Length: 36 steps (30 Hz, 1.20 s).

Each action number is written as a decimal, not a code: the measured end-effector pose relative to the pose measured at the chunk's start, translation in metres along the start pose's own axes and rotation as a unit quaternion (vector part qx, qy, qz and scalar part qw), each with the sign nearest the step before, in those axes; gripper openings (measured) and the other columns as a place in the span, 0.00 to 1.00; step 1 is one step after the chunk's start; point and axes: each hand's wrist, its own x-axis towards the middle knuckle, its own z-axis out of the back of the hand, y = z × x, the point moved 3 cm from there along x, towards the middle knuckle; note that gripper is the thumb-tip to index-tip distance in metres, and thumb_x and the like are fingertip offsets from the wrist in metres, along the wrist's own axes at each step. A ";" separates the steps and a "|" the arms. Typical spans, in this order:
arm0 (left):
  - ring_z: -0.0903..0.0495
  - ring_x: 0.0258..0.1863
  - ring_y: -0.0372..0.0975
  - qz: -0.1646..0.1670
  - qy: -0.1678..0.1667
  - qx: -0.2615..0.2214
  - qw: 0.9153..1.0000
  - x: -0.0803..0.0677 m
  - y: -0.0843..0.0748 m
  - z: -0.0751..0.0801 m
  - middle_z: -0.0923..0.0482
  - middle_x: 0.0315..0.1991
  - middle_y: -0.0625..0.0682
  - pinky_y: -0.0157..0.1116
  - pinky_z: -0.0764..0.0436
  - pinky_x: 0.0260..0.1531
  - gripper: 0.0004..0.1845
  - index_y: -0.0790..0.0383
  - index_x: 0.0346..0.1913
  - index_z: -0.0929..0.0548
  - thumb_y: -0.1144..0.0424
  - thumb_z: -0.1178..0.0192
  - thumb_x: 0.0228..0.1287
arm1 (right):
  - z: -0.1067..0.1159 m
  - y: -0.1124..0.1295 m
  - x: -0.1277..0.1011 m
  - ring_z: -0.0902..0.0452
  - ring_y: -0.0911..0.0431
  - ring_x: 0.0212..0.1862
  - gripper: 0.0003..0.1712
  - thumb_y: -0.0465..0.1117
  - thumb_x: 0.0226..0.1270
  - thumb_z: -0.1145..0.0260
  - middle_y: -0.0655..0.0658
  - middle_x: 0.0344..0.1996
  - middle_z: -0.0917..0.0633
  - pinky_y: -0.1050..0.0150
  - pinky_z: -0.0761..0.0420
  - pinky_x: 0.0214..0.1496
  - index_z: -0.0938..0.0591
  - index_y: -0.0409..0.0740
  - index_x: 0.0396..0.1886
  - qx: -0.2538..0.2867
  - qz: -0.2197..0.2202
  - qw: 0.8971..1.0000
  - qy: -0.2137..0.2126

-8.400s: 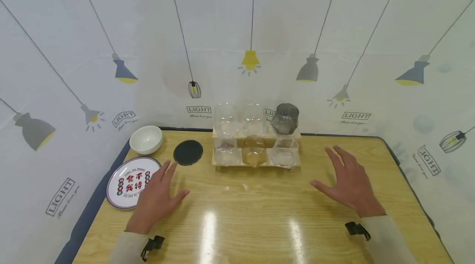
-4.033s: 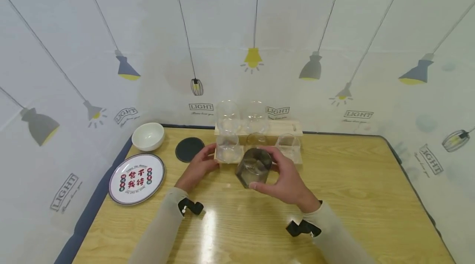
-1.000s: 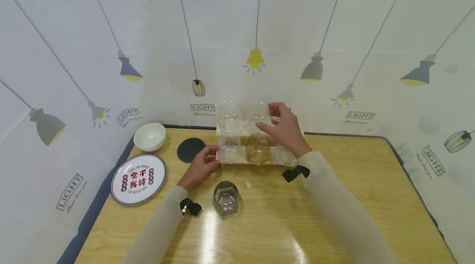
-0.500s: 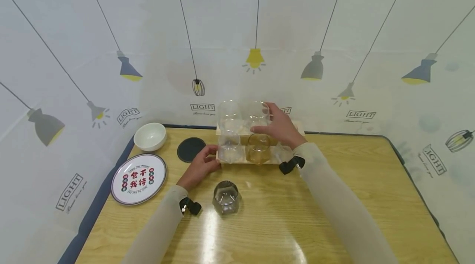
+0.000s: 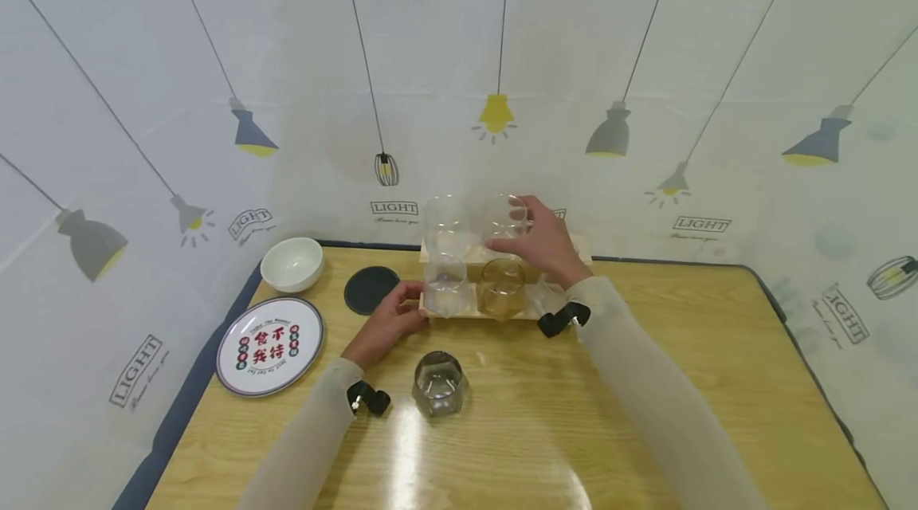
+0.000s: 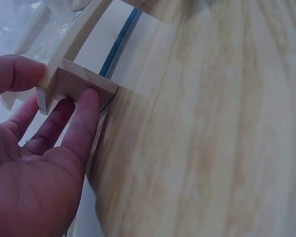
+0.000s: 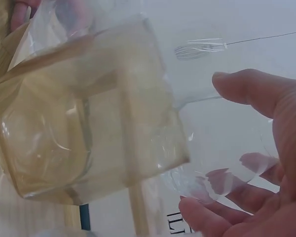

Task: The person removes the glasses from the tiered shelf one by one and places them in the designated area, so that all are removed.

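A two-tier wooden rack [image 5: 566,249] stands at the back of the table and holds several glasses. My right hand [image 5: 518,227] is curled round the clear glass [image 5: 500,212] in the middle of the upper tier. In the right wrist view that glass [image 7: 222,140] lies between thumb and fingers, with the amber glass [image 7: 79,128] beside it. My left hand [image 5: 402,311] pinches the rack's left end; its fingers [image 6: 84,113] press the end block [image 6: 86,81]. A grey glass [image 5: 439,385] stands alone on the table in front.
A white bowl [image 5: 290,263], a black coaster [image 5: 370,289] and a printed plate [image 5: 270,345] lie left of the rack. The wooden table [image 5: 681,366] is bare on the right. A printed backdrop closes the back and sides.
The grey glass went from the upper tier to the table in front. My right hand returned to the rack and closed round the upper middle glass. The left hand stays on the rack's end.
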 end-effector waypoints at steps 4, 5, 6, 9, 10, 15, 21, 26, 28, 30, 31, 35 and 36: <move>0.20 0.63 0.48 0.005 -0.002 0.007 1.000 0.000 -0.002 -0.001 0.30 0.70 0.58 0.42 0.13 0.60 0.26 0.54 0.71 0.30 0.66 0.38 0.74 | 0.007 0.004 -0.006 0.24 0.41 0.67 0.52 0.56 0.59 0.18 0.41 0.73 0.23 0.40 0.19 0.67 0.33 0.54 0.80 0.012 0.014 1.000 -0.018; 0.20 0.63 0.48 0.006 -0.003 0.010 1.000 -0.001 -0.002 -0.002 0.30 0.69 0.58 0.42 0.13 0.60 0.26 0.53 0.71 0.29 0.66 0.37 0.74 | 0.009 0.005 -0.008 0.24 0.42 0.66 0.52 0.56 0.59 0.18 0.43 0.72 0.22 0.41 0.18 0.66 0.32 0.56 0.80 0.013 0.016 1.000 -0.023; 0.20 0.63 0.48 0.006 -0.003 0.011 1.000 -0.001 -0.003 -0.002 0.30 0.69 0.58 0.42 0.13 0.60 0.26 0.53 0.71 0.29 0.66 0.37 0.74 | 0.011 0.006 -0.011 0.24 0.43 0.65 0.52 0.57 0.58 0.18 0.44 0.72 0.22 0.42 0.18 0.65 0.32 0.57 0.79 0.014 0.017 0.999 -0.027; 0.20 0.62 0.48 0.004 0.000 0.016 1.000 -0.002 -0.004 -0.002 0.30 0.69 0.58 0.43 0.13 0.60 0.26 0.54 0.71 0.30 0.66 0.37 0.73 | 0.016 0.011 -0.019 0.23 0.45 0.62 0.52 0.60 0.57 0.17 0.46 0.71 0.21 0.44 0.17 0.61 0.31 0.60 0.78 0.020 0.024 0.999 -0.040; 0.20 0.62 0.47 0.005 0.000 0.016 1.000 -0.002 -0.005 -0.002 0.30 0.69 0.58 0.43 0.13 0.60 0.26 0.53 0.71 0.30 0.66 0.37 0.73 | 0.018 0.013 -0.023 0.22 0.46 0.61 0.52 0.60 0.56 0.17 0.47 0.71 0.21 0.45 0.16 0.59 0.31 0.61 0.78 0.023 0.027 0.998 -0.043; 0.20 0.63 0.47 0.006 0.003 0.012 1.000 -0.001 -0.005 -0.002 0.31 0.69 0.58 0.43 0.13 0.60 0.26 0.53 0.71 0.30 0.67 0.38 0.73 | 0.027 0.022 -0.044 0.21 0.45 0.59 0.51 0.58 0.57 0.17 0.46 0.71 0.20 0.45 0.16 0.59 0.30 0.60 0.78 0.030 0.056 0.997 -0.053; 0.20 0.63 0.47 0.015 0.002 0.010 1.000 0.000 -0.004 -0.002 0.31 0.69 0.57 0.42 0.14 0.61 0.27 0.53 0.70 0.30 0.66 0.37 0.72 | 0.032 0.027 -0.081 0.19 0.47 0.60 0.48 0.50 0.59 0.17 0.45 0.68 0.20 0.50 0.14 0.56 0.30 0.58 0.78 0.050 0.094 0.993 -0.047; 0.20 0.63 0.47 0.017 -0.004 0.013 1.000 -0.002 -0.005 -0.002 0.31 0.69 0.56 0.42 0.13 0.61 0.27 0.52 0.70 0.30 0.65 0.36 0.72 | 0.028 0.024 -0.111 0.18 0.47 0.60 0.47 0.43 0.56 0.16 0.42 0.65 0.19 0.63 0.11 0.53 0.26 0.52 0.75 0.057 0.136 0.987 -0.055; 0.20 0.64 0.47 0.017 -0.003 0.015 1.000 -0.002 -0.005 -0.002 0.31 0.70 0.56 0.42 0.14 0.61 0.27 0.52 0.70 0.30 0.64 0.36 0.73 | 0.024 0.021 -0.122 0.17 0.47 0.58 0.47 0.42 0.54 0.15 0.42 0.64 0.18 0.64 0.11 0.54 0.25 0.51 0.74 0.055 0.151 0.985 -0.058; 0.21 0.64 0.47 0.018 -0.002 0.015 1.000 -0.001 -0.004 -0.003 0.31 0.70 0.56 0.42 0.14 0.61 0.27 0.52 0.70 0.30 0.64 0.36 0.73 | 0.019 0.016 -0.132 0.17 0.46 0.57 0.47 0.41 0.52 0.14 0.42 0.62 0.17 0.62 0.10 0.54 0.24 0.51 0.73 0.053 0.164 0.984 -0.056; 0.21 0.64 0.47 0.019 -0.001 0.017 1.000 -0.001 -0.004 -0.003 0.31 0.70 0.56 0.42 0.14 0.62 0.26 0.52 0.70 0.30 0.64 0.36 0.73 | 0.016 0.013 -0.137 0.17 0.46 0.57 0.47 0.40 0.52 0.14 0.42 0.61 0.17 0.60 0.09 0.54 0.24 0.51 0.73 0.057 0.167 0.983 -0.053; 0.21 0.65 0.47 0.024 0.001 0.023 0.999 0.000 -0.004 -0.002 0.31 0.70 0.56 0.42 0.15 0.62 0.26 0.52 0.70 0.30 0.64 0.36 0.74 | 0.005 -0.001 -0.152 0.16 0.46 0.56 0.45 0.41 0.52 0.14 0.42 0.59 0.16 0.55 0.08 0.53 0.23 0.52 0.71 0.061 0.173 0.982 -0.038; 0.21 0.65 0.48 0.025 0.001 0.026 0.999 0.001 -0.004 -0.002 0.31 0.70 0.56 0.42 0.15 0.62 0.26 0.52 0.70 0.30 0.64 0.36 0.74 | 0.002 -0.004 -0.155 0.16 0.46 0.55 0.44 0.41 0.52 0.14 0.42 0.59 0.16 0.54 0.08 0.54 0.22 0.52 0.70 0.062 0.174 0.982 -0.034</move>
